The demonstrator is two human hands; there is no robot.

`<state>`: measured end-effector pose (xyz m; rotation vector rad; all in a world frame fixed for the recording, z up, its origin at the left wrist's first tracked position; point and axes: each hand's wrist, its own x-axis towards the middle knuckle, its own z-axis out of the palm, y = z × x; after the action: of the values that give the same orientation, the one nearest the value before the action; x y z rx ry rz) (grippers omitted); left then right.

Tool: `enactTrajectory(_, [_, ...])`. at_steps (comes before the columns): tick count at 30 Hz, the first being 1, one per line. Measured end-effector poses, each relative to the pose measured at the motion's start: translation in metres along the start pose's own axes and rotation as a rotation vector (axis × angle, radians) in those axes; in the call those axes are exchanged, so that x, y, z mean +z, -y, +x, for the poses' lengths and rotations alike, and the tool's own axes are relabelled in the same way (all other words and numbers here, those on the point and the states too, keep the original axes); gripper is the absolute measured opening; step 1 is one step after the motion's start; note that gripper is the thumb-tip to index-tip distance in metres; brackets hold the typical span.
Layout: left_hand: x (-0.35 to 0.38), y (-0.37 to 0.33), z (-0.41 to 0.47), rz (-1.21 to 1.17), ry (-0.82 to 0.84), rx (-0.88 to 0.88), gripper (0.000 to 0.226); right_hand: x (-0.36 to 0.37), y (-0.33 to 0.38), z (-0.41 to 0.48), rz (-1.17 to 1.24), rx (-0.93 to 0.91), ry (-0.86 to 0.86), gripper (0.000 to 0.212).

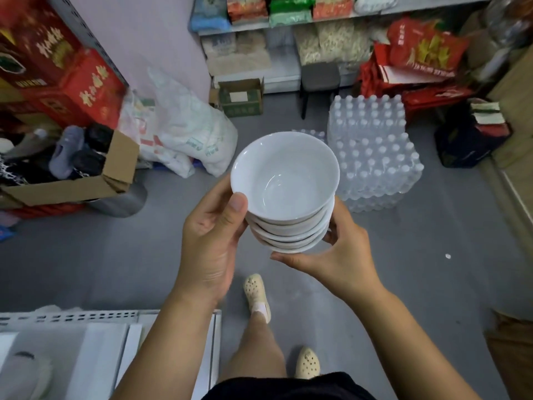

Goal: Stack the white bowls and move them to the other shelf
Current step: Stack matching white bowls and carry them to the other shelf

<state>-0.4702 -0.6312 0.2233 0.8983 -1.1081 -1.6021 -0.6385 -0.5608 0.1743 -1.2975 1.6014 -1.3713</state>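
Grey smooth floor (86, 255) is spreading across the whole storeroom. Long pale shelving unit (259, 29) is running along the far wall, carrying bagged goods in blue, red and green packets. Shrink-wrapped clear plastic packs of water bottles (375, 148) are standing stacked on the floor at right. Red printed cardboard gift cartons (72, 82) are leaning at upper left, above an open brown cardboard box (95, 183) holding shoes. White perforated metal shelf (72, 316) is showing at lower left. Stack of round white ceramic bowls (284, 180), several nested upright, is being held in mid-air over the floor, between both hands. Left hand (210, 241) is gripping its left side, thumb pressing the top rim. Right hand (343, 249) is cupping its right side, thumb lying under the lowest bowl.
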Motion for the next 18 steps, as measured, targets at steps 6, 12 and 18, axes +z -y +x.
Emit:
enactTrajectory(6, [-0.018,-0.019,0.106,0.068,0.000,0.054,0.078,0.026,-0.004,0.108,0.029,-0.044,0.004,0.108])
enactTrajectory(12, [-0.033,-0.059,0.243,0.139,0.049,0.092,0.072,0.050,0.006,0.241,0.043,-0.124,-0.036,0.106])
enactTrajectory(18, [-0.024,-0.076,0.353,0.156,0.103,0.100,0.066,0.049,0.004,0.345,0.050,-0.152,-0.091,0.104])
